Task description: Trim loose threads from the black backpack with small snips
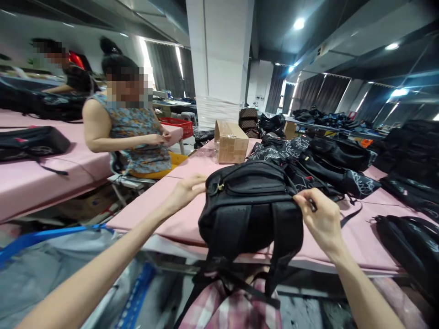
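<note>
A black backpack [252, 214] stands on the near edge of the pink table [171, 214], its padded back and shoulder straps facing me, the straps hanging down over the edge. My left hand [187, 189] grips its upper left side by the zipper pull. At the upper right corner, my right hand [320, 217] pinches the bag's edge between thumb and fingers.
A pile of black bags [325, 164] lies behind the backpack, more at the right [408, 242]. A cardboard box [231, 142] stands farther back. A seated person [132, 132] works at the left, beside another pink table [41, 173]. A white pillar [219, 59] rises behind.
</note>
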`<state>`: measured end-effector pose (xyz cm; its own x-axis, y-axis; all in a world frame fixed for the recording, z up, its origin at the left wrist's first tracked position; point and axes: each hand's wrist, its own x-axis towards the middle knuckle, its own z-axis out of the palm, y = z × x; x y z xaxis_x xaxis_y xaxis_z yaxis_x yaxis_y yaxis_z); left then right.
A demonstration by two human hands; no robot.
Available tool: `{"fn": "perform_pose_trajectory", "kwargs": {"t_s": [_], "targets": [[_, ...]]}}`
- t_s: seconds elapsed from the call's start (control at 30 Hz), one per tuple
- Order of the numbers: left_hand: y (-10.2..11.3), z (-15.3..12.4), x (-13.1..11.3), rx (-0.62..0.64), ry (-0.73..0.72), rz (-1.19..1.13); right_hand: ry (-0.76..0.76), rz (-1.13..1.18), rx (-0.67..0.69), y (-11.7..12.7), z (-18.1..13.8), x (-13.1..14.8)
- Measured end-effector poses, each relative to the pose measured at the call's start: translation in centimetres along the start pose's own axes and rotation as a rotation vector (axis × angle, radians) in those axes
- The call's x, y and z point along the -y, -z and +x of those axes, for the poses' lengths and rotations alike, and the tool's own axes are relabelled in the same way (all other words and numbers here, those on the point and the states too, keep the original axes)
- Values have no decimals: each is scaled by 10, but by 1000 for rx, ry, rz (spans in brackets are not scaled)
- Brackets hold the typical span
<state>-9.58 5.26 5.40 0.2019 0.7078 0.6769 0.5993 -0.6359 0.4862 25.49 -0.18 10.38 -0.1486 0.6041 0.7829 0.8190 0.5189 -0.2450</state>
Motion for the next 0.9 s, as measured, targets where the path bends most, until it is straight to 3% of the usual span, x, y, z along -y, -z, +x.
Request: {"fn": "perform_pose_trajectory", "kwargs": {"t_s": [0.07, 0.1, 0.17, 0.2, 0.27, 0.4, 0.57, 0.67, 0.77, 0.9], "targets": [[6, 10, -34, -358, -72, 156, -7, 56, -9, -1, -10, 14], [2, 10, -60, -428, -210, 233, -12, 71, -20, -1, -12, 17], [-15, 1, -112, -184, -465, 355, -7, 96, -23, 0, -14, 19], [-27, -6, -134, -117, -504, 436, 1, 99, -19, 1, -14, 18], [-50, -18, -161, -93, -434, 560, 17, 90, -5, 5, -14, 15], [-72, -27, -166, -136, -357, 686, 88, -19, 27, 11, -12, 15], [-61, -25, -159, -116, -497, 586, 83, -403, 17, 2, 5, 17], [-52, -30, -156, -114, -502, 529, 124, -139, 86, -2, 9, 12], [-49, -37, -154, -126, -516, 492, 213, 105, 52, 3, 0, 11], [-50, -41, -155, -131, -529, 443, 368, 48, -11, 8, -14, 20]]}}
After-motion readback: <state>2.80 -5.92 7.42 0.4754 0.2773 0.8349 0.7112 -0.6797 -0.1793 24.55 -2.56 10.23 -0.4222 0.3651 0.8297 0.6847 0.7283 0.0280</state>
